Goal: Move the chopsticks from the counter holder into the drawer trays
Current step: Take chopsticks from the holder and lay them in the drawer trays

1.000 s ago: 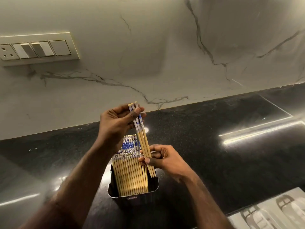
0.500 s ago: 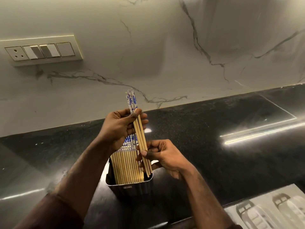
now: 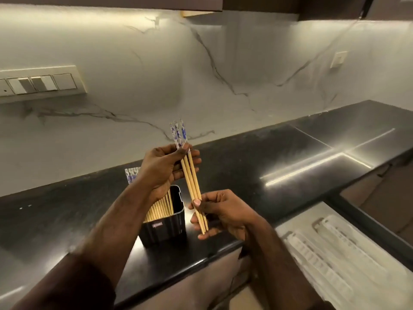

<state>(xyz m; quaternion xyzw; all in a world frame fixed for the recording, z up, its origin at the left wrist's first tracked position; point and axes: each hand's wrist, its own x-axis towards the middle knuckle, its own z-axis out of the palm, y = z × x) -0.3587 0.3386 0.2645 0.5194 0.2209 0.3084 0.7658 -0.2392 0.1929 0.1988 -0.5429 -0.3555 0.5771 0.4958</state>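
A small bundle of wooden chopsticks [image 3: 191, 179] with blue-and-white patterned tops is held in the air, clear of the holder and to its right. My left hand [image 3: 164, 170] grips the bundle near its patterned end. My right hand [image 3: 220, 212] pinches the bare tips lower down. The black ribbed holder [image 3: 165, 227] stands on the dark counter [image 3: 257, 166] under my left wrist, with several more chopsticks [image 3: 159, 209] leaning in it. At lower right, the open drawer shows white trays [image 3: 330, 253], blurred.
A marble backsplash rises behind the counter, with a switch panel [image 3: 40, 83] at the left and a small socket [image 3: 338, 59] at the right. Dark cabinets hang overhead. The counter's front edge runs just below the holder.
The bundle has been lifted fully out of the holder and carried right. The view has swung right and down, bringing the drawer trays into sight.
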